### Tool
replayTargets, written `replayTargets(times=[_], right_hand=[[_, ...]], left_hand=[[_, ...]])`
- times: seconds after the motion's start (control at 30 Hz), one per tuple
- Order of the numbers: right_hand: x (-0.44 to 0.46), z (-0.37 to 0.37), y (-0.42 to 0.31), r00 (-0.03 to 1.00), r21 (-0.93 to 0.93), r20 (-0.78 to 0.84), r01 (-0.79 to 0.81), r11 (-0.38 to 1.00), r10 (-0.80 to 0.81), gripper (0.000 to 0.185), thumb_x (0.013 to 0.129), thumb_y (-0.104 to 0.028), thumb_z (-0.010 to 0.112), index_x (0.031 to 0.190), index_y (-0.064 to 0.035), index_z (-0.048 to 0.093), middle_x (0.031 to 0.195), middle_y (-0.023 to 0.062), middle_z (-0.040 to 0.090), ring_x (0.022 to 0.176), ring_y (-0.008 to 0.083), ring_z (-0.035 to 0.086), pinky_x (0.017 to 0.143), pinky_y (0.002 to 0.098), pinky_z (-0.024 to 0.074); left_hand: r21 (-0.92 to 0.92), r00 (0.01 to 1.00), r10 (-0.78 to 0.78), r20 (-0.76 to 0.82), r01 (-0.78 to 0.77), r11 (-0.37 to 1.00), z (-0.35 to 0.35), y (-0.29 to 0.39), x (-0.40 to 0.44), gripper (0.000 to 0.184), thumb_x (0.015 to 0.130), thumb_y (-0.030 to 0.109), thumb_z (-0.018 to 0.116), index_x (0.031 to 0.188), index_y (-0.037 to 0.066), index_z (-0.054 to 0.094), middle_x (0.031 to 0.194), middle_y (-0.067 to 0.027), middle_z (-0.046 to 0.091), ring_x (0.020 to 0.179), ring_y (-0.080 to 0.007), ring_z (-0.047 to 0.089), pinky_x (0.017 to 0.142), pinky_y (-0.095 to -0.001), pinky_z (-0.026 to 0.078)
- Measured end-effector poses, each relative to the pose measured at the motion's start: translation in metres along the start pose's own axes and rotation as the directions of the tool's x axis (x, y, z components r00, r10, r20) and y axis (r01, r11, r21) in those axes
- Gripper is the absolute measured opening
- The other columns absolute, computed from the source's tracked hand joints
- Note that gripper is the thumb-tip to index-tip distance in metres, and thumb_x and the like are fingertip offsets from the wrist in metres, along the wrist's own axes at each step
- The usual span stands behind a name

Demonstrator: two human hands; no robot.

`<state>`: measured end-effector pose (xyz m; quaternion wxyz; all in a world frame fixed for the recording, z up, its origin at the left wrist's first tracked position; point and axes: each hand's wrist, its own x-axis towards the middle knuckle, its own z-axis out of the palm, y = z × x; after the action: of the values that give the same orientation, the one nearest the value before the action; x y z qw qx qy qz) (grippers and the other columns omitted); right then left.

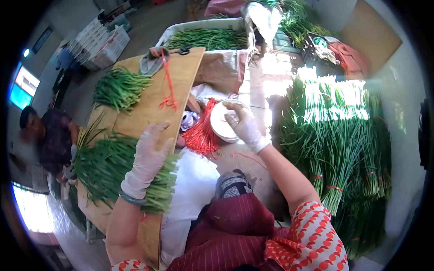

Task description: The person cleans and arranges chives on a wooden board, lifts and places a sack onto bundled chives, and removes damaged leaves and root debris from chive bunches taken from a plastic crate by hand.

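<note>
My left hand [148,158], in a pale thin glove, rests over a loose pile of garlic chives [108,167] on the wooden board [151,97]. Its fingers are stretched out, with the thumb apart. My right hand [246,126], gloved too, hovers over a round white tub [220,118]. Its thumb and forefinger are bent but apart, and I see nothing between them. Beside the tub hangs a thick bunch of red ties [202,131]. A second heap of chives [118,88] lies farther up the board, near a few loose red ties [167,83].
On the right stand tied chive bundles [334,131]. A white crate of green stalks [208,38] stands ahead. Scissors [182,51] and a grey cloth [153,61] lie at the board's far end. Another person [54,140] works at left. White crates [106,45] are stacked behind.
</note>
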<state>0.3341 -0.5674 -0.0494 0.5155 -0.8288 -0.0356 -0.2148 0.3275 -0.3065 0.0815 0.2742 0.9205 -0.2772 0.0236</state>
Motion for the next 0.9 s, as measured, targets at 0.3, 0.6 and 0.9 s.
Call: replayTargets(times=[0.3, 0.6, 0.9], right_hand=[[0.065, -0.033, 0.194, 0.699, -0.213, 0.118, -0.676, 0.705, 0.705, 0.046, 0.078, -0.035, 0.056, 0.109, -0.0026, 0.060, 0.107, 0.0161, 0.061, 0.100, 0.0272, 0.058, 0.089, 0.0303, 0.0424], [0.161, -0.001, 0.289, 0.627, -0.166, 0.049, -0.762, 0.626, 0.777, 0.063, 0.079, -0.044, 0.060, 0.122, 0.0011, 0.048, 0.122, 0.0190, 0.052, 0.115, 0.0278, 0.049, 0.095, 0.0341, 0.0357], [0.244, 0.052, 0.343, 0.573, 0.369, 0.034, -0.769, 0.523, 0.819, 0.108, 0.061, -0.045, 0.079, 0.133, 0.0102, 0.021, 0.126, 0.0268, 0.042, 0.117, 0.0305, 0.044, 0.093, 0.0356, 0.0388]], left_hand=[[0.307, 0.981, 0.118, 0.152, -0.161, 0.938, 0.059, -0.069, 0.083, 0.059, 0.077, 0.019, 0.063, 0.131, 0.009, 0.041, 0.137, -0.0218, 0.030, 0.128, -0.0376, 0.026, 0.106, -0.0435, 0.019], [0.443, 0.994, 0.001, 0.108, -0.049, 0.895, 0.084, -0.080, 0.098, 0.071, 0.083, 0.034, 0.054, 0.137, -0.001, 0.024, 0.140, -0.0253, 0.018, 0.130, -0.0393, 0.017, 0.106, -0.0462, 0.013], [0.421, 0.992, -0.061, 0.114, 0.008, 0.907, 0.083, -0.086, 0.105, 0.071, 0.083, 0.034, 0.054, 0.135, -0.004, 0.023, 0.136, -0.0263, 0.024, 0.127, -0.0443, 0.020, 0.103, -0.0533, 0.016]])
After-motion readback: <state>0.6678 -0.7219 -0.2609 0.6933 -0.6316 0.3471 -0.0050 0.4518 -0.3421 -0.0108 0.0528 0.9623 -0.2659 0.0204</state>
